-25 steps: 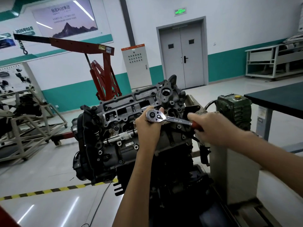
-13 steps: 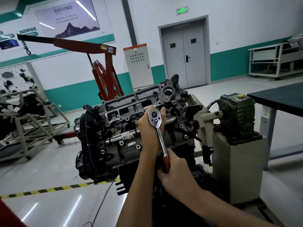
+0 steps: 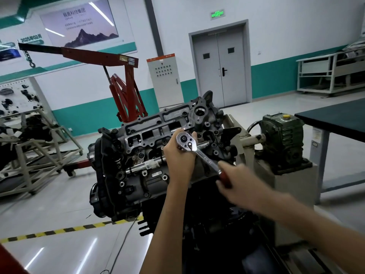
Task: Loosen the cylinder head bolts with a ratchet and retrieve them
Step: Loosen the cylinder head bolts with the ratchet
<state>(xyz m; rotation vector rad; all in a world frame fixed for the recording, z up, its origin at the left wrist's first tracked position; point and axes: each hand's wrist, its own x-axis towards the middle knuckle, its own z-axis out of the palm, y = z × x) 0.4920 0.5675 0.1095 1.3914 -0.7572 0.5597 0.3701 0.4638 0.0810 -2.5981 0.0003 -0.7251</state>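
Observation:
A dark grey cylinder head (image 3: pixel 150 135) sits tilted on an engine stand, its bolt holes and ports facing me. A chrome ratchet (image 3: pixel 197 151) with a red handle is set against the head near its right end. My left hand (image 3: pixel 178 155) wraps around the ratchet's round head from behind and steadies it. My right hand (image 3: pixel 235 182), blurred by motion, grips the red handle, which points down and to the right. The bolt under the ratchet head is hidden.
A green gearbox (image 3: pixel 282 141) on a grey pedestal stands right of the engine. A dark-topped table (image 3: pixel 335 119) is at the far right. A red engine hoist (image 3: pixel 122 89) stands behind, metal frames (image 3: pixel 35 147) at left, and yellow-black floor tape (image 3: pixel 59 231) below.
The ratchet handle swung from pointing right, down to nearly straight down, then back up toward lower right. My right hand followed the handle; my left hand stayed on the ratchet head.

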